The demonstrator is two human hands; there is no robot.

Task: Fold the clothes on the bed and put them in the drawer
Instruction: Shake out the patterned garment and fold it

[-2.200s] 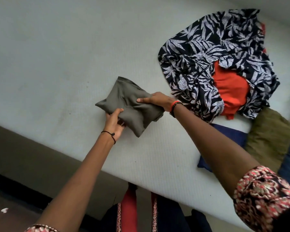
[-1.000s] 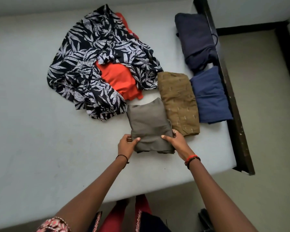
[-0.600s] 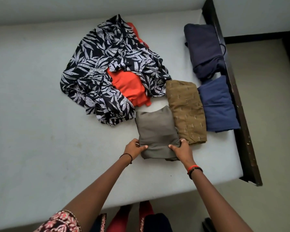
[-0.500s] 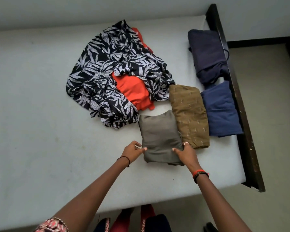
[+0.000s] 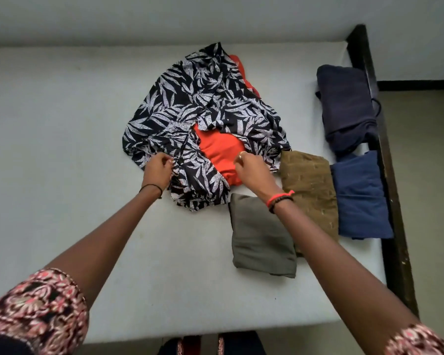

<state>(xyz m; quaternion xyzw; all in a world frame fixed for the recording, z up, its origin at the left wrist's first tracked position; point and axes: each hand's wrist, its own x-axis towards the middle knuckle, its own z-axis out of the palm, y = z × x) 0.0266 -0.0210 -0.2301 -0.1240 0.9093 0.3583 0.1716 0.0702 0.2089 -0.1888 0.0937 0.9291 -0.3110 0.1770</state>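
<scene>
A crumpled black garment with white leaf print (image 5: 195, 111) lies in the middle of the bed, over an orange garment (image 5: 219, 155). My left hand (image 5: 158, 170) pinches the print fabric at its near left edge. My right hand (image 5: 251, 167) reaches over the orange garment's right side with fingers curled; whether it grips cloth is unclear. The folded grey garment (image 5: 260, 242) lies flat near the bed's front edge, under my right forearm, with nothing holding it.
Folded pieces lie along the right side of the white mattress (image 5: 62, 149): a brown one (image 5: 309, 190), a blue one (image 5: 360, 198) and a dark navy one (image 5: 345, 103). A dark bed frame rail (image 5: 395, 213) runs down the right edge, with floor beyond.
Both hands let go of the folded grey garment, which stays by the brown one. They moved up to the print and orange pile, and my left hand took hold of the print fabric.
</scene>
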